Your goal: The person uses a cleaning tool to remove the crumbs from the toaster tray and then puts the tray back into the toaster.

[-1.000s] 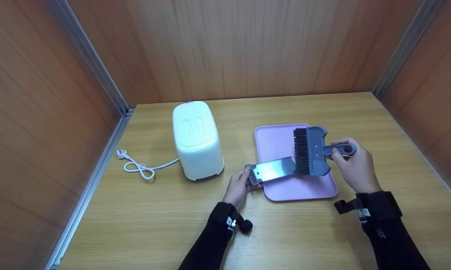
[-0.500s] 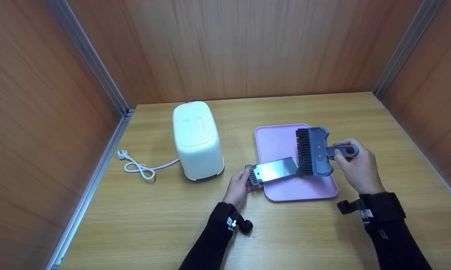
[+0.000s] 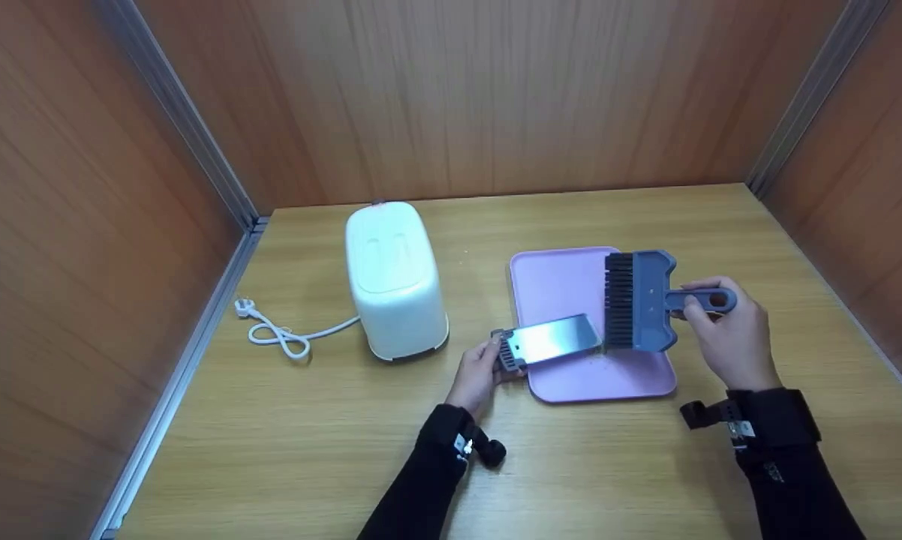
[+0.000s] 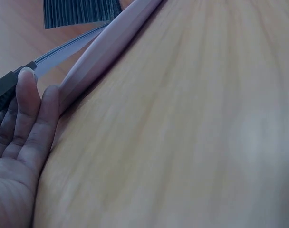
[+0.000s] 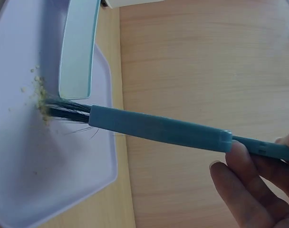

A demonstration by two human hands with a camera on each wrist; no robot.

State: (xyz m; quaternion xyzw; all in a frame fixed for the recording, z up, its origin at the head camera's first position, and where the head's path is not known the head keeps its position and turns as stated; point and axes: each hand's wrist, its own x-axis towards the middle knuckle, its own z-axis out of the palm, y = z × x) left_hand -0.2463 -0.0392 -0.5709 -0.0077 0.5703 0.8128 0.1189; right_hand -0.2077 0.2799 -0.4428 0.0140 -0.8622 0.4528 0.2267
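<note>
In the head view, my left hand (image 3: 472, 381) grips the grey end of a shiny metal crumb tray (image 3: 554, 339), tilted out over a purple tray (image 3: 560, 281). My right hand (image 3: 738, 341) pinches the handle of a wide blue brush (image 3: 652, 300) with dark bristles pointing left. The bristles are close to the crumb tray's far end; whether they touch it I cannot tell. Pale crumbs (image 5: 41, 92) lie on the purple tray by the bristle tips in the right wrist view. Only part of my left hand (image 4: 21, 147) shows in the left wrist view.
A white appliance with a rounded top (image 3: 392, 277) stands left of the purple tray. Its white cord (image 3: 290, 341) is looped on the table, with the plug (image 3: 245, 307) at far left. Wood panels (image 3: 451, 97) enclose the back and both sides.
My right hand has drawn the brush to the right, so its bristles have come off the crumb tray's far end. The left hand and crumb tray have stayed in place.
</note>
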